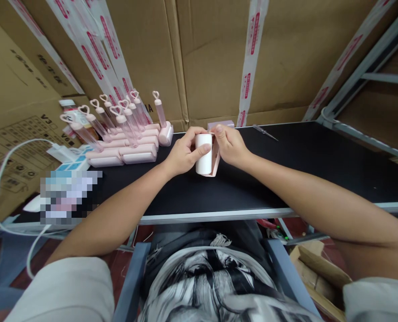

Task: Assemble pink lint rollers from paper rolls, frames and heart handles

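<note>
My left hand (186, 152) is closed around a white cylinder (204, 162), its thumb lying across the front. Right beside the cylinder, my right hand (231, 145) grips a pale pink plastic shell (216, 157) near its top, thumb and fingers pressed together. The two parts touch or nearly touch above the black table; whether they are joined I cannot tell. Behind my hands a lilac box-shaped piece (220, 124) lies by the cardboard. To the left stand several pink devices (138, 152) with clear tubes and heart-shaped loops on top.
A screwdriver (265, 132) lies at the back right of the black tabletop (302, 165). On the left are a white power strip (69, 163) with cables, a bottle (73, 112) and a blurred-out item (67, 197). Large cardboard (215, 58) walls the back; a metal shelf frame (363, 71) stands right.
</note>
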`<state>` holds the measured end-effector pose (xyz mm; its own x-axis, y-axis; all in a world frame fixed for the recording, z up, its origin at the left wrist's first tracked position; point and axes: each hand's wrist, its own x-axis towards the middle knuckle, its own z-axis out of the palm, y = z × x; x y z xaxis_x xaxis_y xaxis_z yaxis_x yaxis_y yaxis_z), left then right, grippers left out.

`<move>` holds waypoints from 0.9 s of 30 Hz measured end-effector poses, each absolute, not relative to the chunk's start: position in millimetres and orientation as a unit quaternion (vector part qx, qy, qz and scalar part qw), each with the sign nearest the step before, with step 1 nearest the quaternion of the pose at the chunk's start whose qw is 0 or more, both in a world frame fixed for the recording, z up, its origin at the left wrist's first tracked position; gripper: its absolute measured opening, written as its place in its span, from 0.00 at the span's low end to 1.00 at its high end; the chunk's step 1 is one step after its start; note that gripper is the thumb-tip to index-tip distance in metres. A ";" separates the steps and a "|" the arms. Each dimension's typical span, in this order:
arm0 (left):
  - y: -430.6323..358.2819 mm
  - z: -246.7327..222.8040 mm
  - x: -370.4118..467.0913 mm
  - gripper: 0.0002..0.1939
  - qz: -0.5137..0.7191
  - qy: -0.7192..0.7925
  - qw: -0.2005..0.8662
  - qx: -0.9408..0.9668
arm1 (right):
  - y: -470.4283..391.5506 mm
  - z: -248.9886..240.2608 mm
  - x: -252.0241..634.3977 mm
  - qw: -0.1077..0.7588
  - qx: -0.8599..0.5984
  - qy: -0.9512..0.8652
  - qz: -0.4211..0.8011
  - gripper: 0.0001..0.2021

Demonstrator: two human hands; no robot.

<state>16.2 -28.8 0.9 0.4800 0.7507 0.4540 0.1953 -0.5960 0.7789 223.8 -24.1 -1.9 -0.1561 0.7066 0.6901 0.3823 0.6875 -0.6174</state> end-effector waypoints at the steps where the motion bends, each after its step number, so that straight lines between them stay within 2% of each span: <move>1: -28.4 0.7 16.7 0.30 0.416 0.298 0.337 0.790 | -24.3 -1.1 223.8 0.533 -0.366 -0.749 0.146 0.40; 15: -28.5 1.0 25.8 0.29 0.433 0.275 0.369 0.775 | -25.5 12.7 229.1 0.517 -0.383 -0.759 0.096 0.40; 21: -28.0 3.9 22.6 0.30 0.396 0.289 0.273 0.828 | -25.2 11.4 229.4 0.517 -0.394 -0.755 0.078 0.39; 27: -31.0 13.1 26.3 0.28 0.335 0.285 0.231 0.868 | -22.0 7.3 227.4 0.521 -0.412 -0.743 0.077 0.40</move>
